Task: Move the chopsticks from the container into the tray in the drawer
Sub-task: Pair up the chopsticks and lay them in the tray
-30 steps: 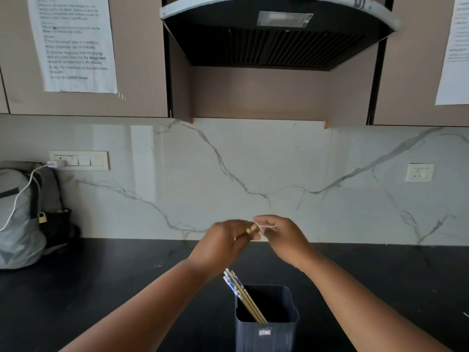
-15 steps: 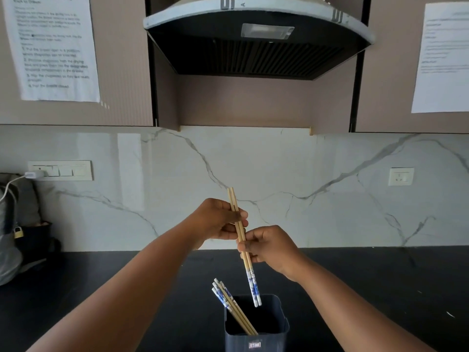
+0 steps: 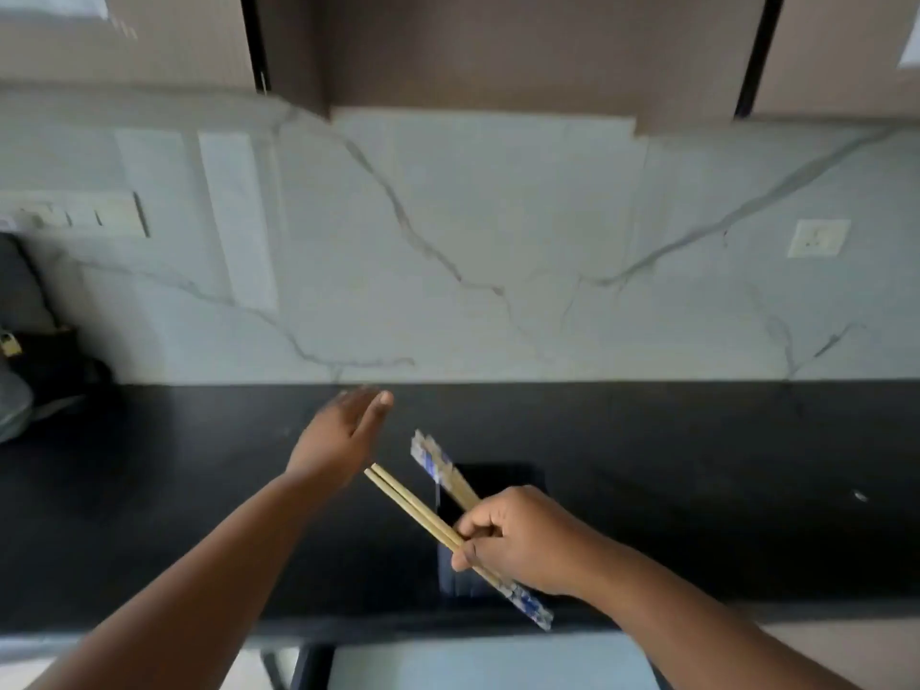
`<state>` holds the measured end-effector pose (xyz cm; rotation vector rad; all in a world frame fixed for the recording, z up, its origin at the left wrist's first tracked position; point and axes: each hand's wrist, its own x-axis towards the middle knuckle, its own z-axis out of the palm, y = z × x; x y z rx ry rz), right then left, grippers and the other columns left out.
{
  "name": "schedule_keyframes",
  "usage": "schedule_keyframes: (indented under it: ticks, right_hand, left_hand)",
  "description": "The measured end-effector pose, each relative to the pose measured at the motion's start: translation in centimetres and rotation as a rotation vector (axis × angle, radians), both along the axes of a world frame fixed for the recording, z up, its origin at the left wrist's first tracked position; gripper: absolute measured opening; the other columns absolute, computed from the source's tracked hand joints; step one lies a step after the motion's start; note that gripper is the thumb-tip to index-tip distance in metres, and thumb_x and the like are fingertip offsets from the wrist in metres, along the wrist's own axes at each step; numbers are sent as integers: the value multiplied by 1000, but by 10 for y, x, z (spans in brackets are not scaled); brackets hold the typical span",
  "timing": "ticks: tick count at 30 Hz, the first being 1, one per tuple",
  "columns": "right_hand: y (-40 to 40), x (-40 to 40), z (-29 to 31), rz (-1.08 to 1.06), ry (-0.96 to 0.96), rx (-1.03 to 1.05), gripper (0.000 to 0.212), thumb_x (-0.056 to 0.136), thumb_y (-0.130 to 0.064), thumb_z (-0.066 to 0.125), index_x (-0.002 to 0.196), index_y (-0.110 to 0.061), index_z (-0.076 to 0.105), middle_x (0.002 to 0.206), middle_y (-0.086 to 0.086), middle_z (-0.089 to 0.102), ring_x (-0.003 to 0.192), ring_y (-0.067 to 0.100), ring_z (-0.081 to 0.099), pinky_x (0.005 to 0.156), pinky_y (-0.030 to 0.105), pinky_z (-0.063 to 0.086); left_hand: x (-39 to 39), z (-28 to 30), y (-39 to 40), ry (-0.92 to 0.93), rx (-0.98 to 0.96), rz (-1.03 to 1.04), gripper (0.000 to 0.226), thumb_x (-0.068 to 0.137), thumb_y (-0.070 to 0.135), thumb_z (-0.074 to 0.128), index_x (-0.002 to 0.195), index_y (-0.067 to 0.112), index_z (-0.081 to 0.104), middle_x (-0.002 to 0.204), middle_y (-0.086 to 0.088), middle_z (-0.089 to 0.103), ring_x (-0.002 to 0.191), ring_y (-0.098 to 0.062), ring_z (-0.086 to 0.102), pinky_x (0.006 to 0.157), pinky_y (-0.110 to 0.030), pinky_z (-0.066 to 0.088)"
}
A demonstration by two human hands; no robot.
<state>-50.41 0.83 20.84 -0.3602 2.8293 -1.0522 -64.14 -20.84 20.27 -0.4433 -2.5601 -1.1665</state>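
Note:
My right hand grips a pair of wooden chopsticks near their middle, plain ends up and to the left, blue-patterned ends down to the right. Behind the hand stands the dark container on the black counter, with more chopsticks leaning out of its left side, blue-patterned ends up. My left hand hovers over the counter to the left of the container, fingers stretched and empty. A pale strip at the bottom edge lies below the counter front; I cannot tell whether it is the drawer.
The black counter runs across the view under a marble backsplash. A grey bag with a padlock sits at the far left. A switch panel and a wall socket are on the wall.
My left hand has let go of the chopsticks and moved left. My right hand has lowered the pair and tilted it in front of the container. The view has tipped downward.

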Motion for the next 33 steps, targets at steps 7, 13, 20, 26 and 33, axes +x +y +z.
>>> schedule_keyframes:
  ticks: [7,13,20,26,33]
  right_hand:
    - [9,22,-116,116,-260,205,13,85,-27,59,84,-25,71,80,-7,71,68,9,61,66,30,49]
    - [16,40,-215,210,-415,406,14,86,-22,52,81,-19,66,83,-6,60,77,18,55,63,31,39]
    - [10,43,-266,371,-352,744,21,79,5,50,78,-16,52,68,-1,44,71,26,52,58,29,33]
    - [12,37,-280,400,-340,784,23,75,9,50,70,-11,43,64,-2,32,72,23,48,63,30,39]
    - [11,40,-280,278,-318,675,12,84,-3,46,83,-15,42,85,4,54,77,24,56,60,30,40]
  left_hand:
    - [-8,-140,-14,-198,-475,74,72,93,64,29,150,19,29,160,-6,20,148,-27,7,119,-43,10]
    - [5,-197,-19,-255,-740,111,89,83,79,11,154,26,9,163,0,2,149,-22,-4,118,-44,-2]
    - [6,-193,-19,-258,-727,104,88,83,80,11,154,29,9,163,2,2,149,-20,-5,119,-41,-3]
    - [7,-191,-19,-262,-724,104,87,83,80,10,154,30,8,163,2,1,149,-19,-6,119,-41,-3]
    - [7,-192,-19,-261,-721,98,90,81,82,6,154,31,7,163,2,1,149,-19,-5,119,-42,-2]
